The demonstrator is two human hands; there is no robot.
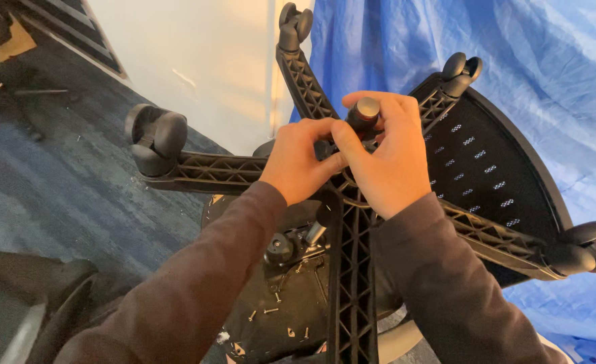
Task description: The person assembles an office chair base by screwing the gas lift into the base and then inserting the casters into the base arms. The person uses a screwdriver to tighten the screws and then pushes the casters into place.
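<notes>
Both hands grip at the hub of the upturned black plastic five-star chair base (352,269): left hand (298,162) closed on the hub, right hand (385,158) wrapped around the black cylinder stub (363,113); a firm pull seems required.

Both hands meet on the hub of the upturned chair base (348,222), left hand (298,162) beside right hand (385,158); the seat underside (291,296) lies below, the tarp (513,40) behind.
</notes>
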